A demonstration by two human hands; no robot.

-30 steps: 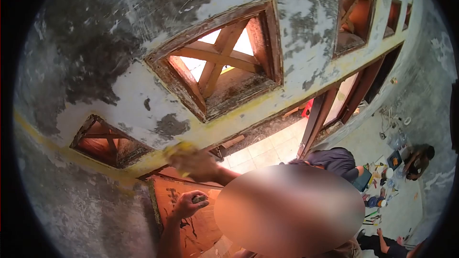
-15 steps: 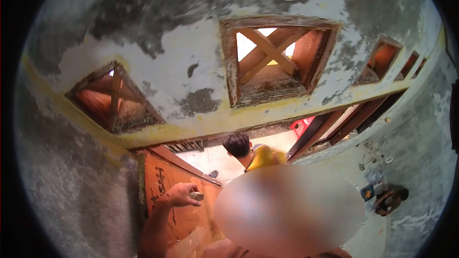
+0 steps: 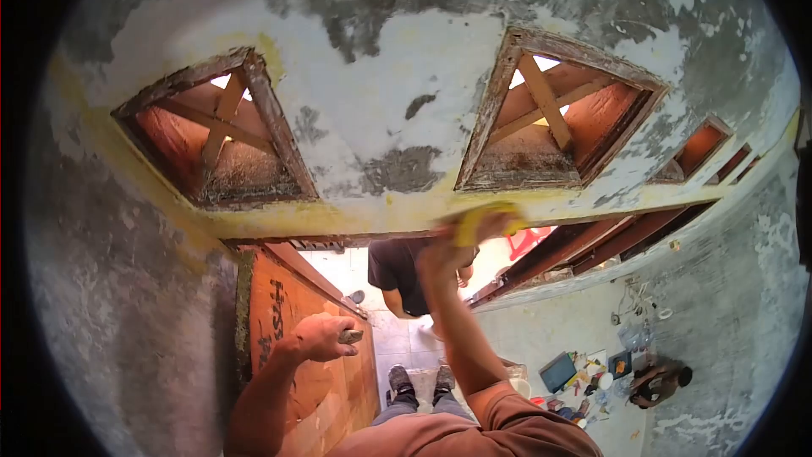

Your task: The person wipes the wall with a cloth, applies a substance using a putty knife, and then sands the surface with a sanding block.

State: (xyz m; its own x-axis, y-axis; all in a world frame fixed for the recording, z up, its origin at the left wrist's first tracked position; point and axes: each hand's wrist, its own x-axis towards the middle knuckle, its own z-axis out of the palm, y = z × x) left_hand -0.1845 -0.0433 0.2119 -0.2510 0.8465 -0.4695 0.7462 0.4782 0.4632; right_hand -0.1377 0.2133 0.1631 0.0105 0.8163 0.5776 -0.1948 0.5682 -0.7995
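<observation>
My right hand (image 3: 461, 241) is raised and presses a yellow pad (image 3: 478, 222) against the yellow-painted band (image 3: 338, 222) of the wall, just under the right vent opening (image 3: 554, 123). The hand is blurred by motion. My left hand (image 3: 326, 337) rests on top of the open orange wooden door (image 3: 304, 355), its fingers closed around a small grey object (image 3: 351, 336). A second wooden vent opening (image 3: 216, 140) sits to the left.
The wall is patchy grey and white, with peeling paint. A person in a dark shirt (image 3: 404, 275) stands in the doorway below. Another person (image 3: 660, 381) crouches at lower right beside tools and cans (image 3: 584, 385) on the floor. My feet (image 3: 419, 379) stand high up.
My right hand has come up into view and onto the yellow band. The view has swung so the vents shifted right. My left hand stays on the door top.
</observation>
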